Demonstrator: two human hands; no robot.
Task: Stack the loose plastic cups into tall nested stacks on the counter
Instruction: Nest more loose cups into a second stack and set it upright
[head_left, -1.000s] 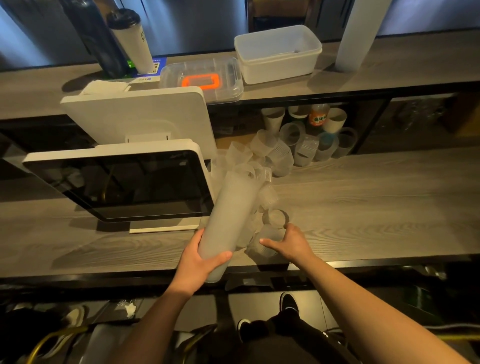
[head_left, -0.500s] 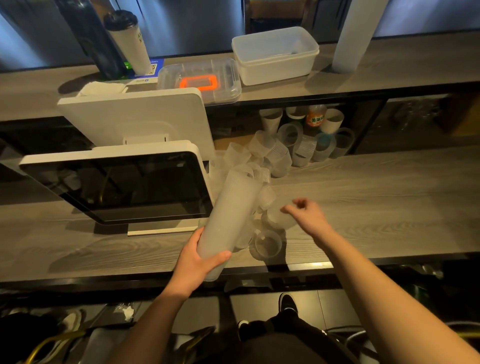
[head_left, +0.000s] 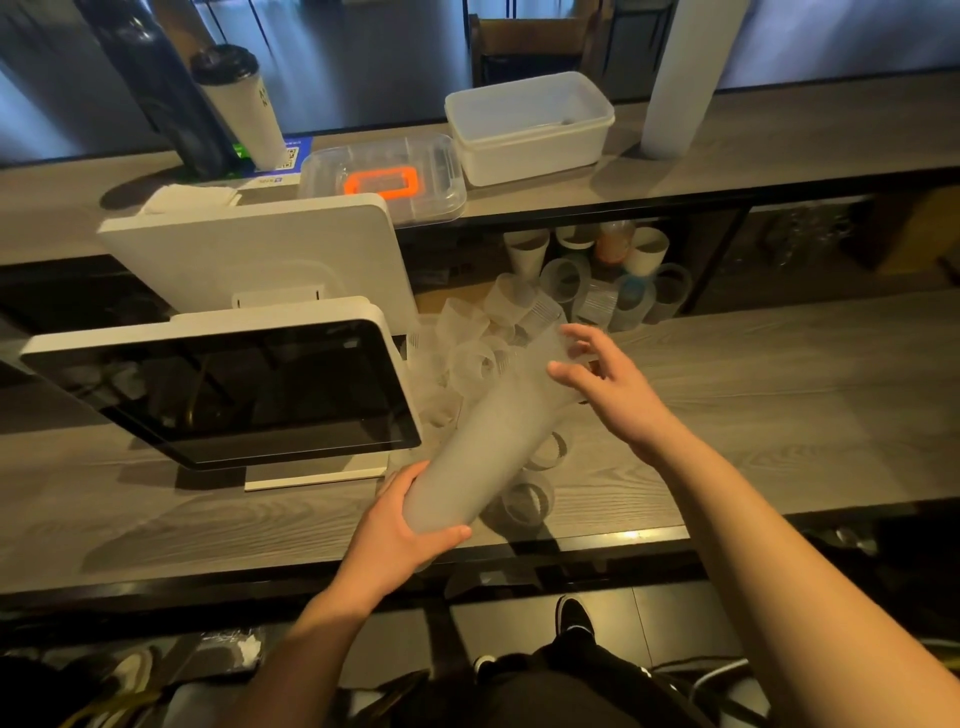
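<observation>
A tall nested stack of frosted plastic cups (head_left: 493, 436) leans up and to the right over the counter (head_left: 769, 415). My left hand (head_left: 400, 535) grips its lower end near the counter's front edge. At the stack's open top end, my right hand (head_left: 618, 384) pinches a single clear cup (head_left: 569, 348) between thumb and fingers. Two loose cups (head_left: 524, 501) lie on the counter just under the stack. A heap of more loose cups (head_left: 467, 348) sits behind it, partly hidden by the stack.
A white point-of-sale screen (head_left: 223, 389) stands close on the left. Under the raised shelf are more cups and a bottle (head_left: 597, 275). On the shelf sit a white tub (head_left: 530, 130), a clear box with an orange handle (head_left: 384, 176) and a lidded tumbler (head_left: 239, 104).
My right hand picked up a loose cup from the counter and carried it up to the top end of the stack. The stack in my left hand tilted more to the right.
</observation>
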